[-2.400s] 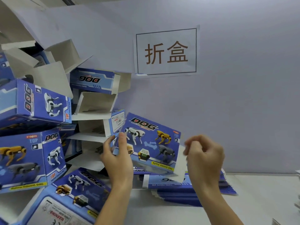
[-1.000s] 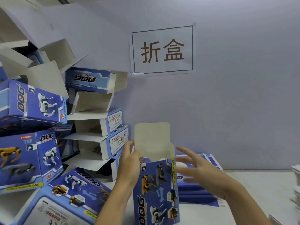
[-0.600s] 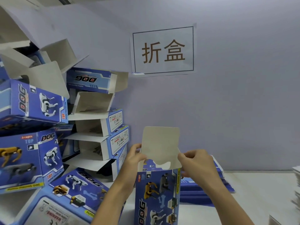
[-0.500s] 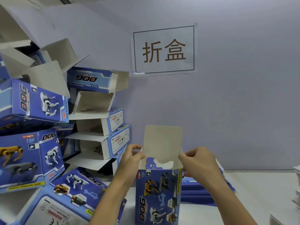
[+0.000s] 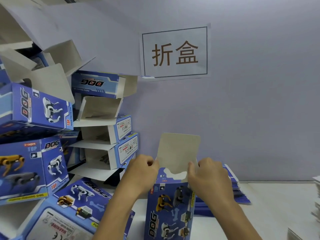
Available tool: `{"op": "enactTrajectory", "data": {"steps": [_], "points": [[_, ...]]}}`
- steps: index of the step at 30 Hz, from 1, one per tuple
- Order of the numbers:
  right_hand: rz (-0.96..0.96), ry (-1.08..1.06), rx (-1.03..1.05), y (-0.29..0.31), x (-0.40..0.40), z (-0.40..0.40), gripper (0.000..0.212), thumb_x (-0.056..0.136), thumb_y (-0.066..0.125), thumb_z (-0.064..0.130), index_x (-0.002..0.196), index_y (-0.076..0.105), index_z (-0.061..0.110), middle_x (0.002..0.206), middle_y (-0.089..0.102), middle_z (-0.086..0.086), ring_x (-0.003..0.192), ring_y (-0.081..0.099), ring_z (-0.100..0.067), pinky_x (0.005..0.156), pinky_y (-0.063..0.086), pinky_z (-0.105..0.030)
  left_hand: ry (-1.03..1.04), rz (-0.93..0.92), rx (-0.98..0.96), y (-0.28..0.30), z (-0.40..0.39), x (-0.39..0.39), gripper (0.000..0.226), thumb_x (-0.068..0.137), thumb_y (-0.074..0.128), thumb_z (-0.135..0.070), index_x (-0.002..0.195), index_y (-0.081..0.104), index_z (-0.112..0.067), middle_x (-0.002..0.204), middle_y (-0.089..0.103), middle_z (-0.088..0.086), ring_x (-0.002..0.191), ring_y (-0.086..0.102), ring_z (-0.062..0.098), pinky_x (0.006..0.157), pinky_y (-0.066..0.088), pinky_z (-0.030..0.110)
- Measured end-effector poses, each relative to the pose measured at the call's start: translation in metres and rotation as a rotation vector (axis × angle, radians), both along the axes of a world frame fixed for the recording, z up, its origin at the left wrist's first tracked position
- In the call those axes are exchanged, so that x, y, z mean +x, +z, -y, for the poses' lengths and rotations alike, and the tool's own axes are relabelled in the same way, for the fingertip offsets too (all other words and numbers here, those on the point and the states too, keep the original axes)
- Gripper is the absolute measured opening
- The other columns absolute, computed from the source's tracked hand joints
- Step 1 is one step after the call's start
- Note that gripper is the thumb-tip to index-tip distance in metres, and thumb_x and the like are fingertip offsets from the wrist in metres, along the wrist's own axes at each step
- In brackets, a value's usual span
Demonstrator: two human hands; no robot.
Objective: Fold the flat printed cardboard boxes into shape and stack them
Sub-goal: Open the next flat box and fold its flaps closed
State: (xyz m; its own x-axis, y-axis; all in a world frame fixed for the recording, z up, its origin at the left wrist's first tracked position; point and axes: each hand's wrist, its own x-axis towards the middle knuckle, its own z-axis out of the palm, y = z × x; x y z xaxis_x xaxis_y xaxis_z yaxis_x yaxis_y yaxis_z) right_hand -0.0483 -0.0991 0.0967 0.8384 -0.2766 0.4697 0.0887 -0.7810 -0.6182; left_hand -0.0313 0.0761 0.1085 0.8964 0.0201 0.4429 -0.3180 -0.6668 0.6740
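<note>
A blue printed "DOG" box [image 5: 170, 212] stands upright on the white table, opened into shape, its grey top flap [image 5: 178, 153] pointing up. My left hand [image 5: 141, 175] grips the box's top left edge with curled fingers. My right hand [image 5: 207, 177] grips the top right edge beside the flap. Behind my right hand lies a pile of flat blue boxes [image 5: 237, 193]. At the left a leaning heap of folded boxes [image 5: 105, 134] rises against the wall, many with open flaps.
A paper sign [image 5: 174, 52] hangs on the lilac wall. A large folded box [image 5: 72, 210] lies tilted at the lower left. Stacks of white sheets [image 5: 316, 201] sit at the table's right edge. Bare white table [image 5: 270, 222] shows at the right.
The box was held flat in the air, then turned upright and opened into shape on the table. Both hands have moved to its top edges beside the raised flap.
</note>
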Motion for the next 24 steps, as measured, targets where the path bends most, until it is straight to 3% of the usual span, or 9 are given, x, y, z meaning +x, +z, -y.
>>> {"op": "enactTrajectory", "data": {"steps": [5,8,10,13,15,17,20,24], "points": [[0.014,0.015,0.05,-0.003,0.006,0.003,0.046,0.096,0.049,0.021,0.054,0.033,0.013,0.049,0.034,0.0,0.044,0.028,-0.017,0.044,0.023,-0.025,0.041,-0.116,-0.112,0.001,-0.012,0.004,0.048,0.102,0.046,-0.019,0.057,0.031,-0.016,0.045,0.03,-0.005,0.048,0.033,0.016,0.053,0.025,0.026],[-0.059,0.104,0.136,-0.003,0.013,0.009,0.041,0.094,0.051,0.019,0.056,0.05,0.003,0.053,0.058,-0.012,0.047,0.048,-0.023,0.047,0.043,-0.034,0.044,-0.23,-0.329,-0.004,-0.02,0.008,0.038,0.102,0.045,-0.014,0.064,0.042,-0.011,0.043,0.043,-0.003,0.036,0.042,0.011,0.041,0.028,0.019],[-0.129,0.166,0.254,-0.002,0.014,0.012,0.034,0.095,0.051,0.017,0.076,0.067,-0.005,0.069,0.072,-0.016,0.055,0.068,-0.021,0.056,0.059,-0.039,0.033,-0.328,-0.529,-0.009,-0.023,0.009,0.028,0.102,0.047,-0.014,0.075,0.052,-0.006,0.05,0.052,0.006,0.042,0.047,0.016,0.042,0.032,0.019],[-0.261,0.284,0.528,-0.005,0.018,0.022,0.024,0.098,0.052,0.014,0.089,0.072,0.005,0.074,0.075,-0.005,0.057,0.072,-0.01,0.047,0.052,-0.024,0.01,-0.439,-0.794,-0.018,-0.028,0.011,0.021,0.102,0.05,-0.014,0.085,0.056,-0.002,0.053,0.057,0.01,0.043,0.044,0.018,0.041,0.035,0.02],[-0.353,0.361,0.682,-0.009,0.02,0.028,0.017,0.099,0.056,0.017,0.093,0.07,0.011,0.083,0.074,-0.004,0.064,0.072,-0.014,0.049,0.051,-0.023,-0.022,-0.503,-0.91,-0.021,-0.03,0.01,0.021,0.101,0.052,-0.013,0.085,0.057,-0.002,0.052,0.056,0.01,0.038,0.04,0.016,0.036,0.035,0.019],[-0.418,0.394,0.827,-0.014,0.024,0.033,0.013,0.097,0.062,0.023,0.097,0.067,0.011,0.087,0.069,-0.006,0.07,0.068,-0.019,0.052,0.05,-0.026,-0.055,-0.554,-0.942,-0.023,-0.031,0.011,0.023,0.101,0.052,-0.015,0.083,0.056,-0.003,0.049,0.051,0.008,0.035,0.036,0.014,0.035,0.031,0.018],[-0.505,0.416,1.046,-0.024,0.027,0.037,0.023,0.091,0.071,0.028,0.102,0.065,0.009,0.082,0.064,-0.007,0.062,0.058,-0.018,0.05,0.044,-0.027,-0.062,-0.593,-0.9,-0.027,-0.031,0.013,0.027,0.102,0.05,-0.021,0.08,0.056,-0.006,0.047,0.045,0.003,0.036,0.034,0.013,0.037,0.023,0.018],[-0.586,0.487,1.171,-0.032,0.029,0.037,0.028,0.087,0.074,0.03,0.102,0.067,0.008,0.072,0.062,-0.006,0.053,0.054,-0.016,0.048,0.042,-0.026,-0.043,-0.605,-0.841,-0.03,-0.032,0.014,0.033,0.102,0.05,-0.028,0.075,0.057,-0.011,0.048,0.044,0.0,0.037,0.033,0.011,0.039,0.02,0.017]]}}
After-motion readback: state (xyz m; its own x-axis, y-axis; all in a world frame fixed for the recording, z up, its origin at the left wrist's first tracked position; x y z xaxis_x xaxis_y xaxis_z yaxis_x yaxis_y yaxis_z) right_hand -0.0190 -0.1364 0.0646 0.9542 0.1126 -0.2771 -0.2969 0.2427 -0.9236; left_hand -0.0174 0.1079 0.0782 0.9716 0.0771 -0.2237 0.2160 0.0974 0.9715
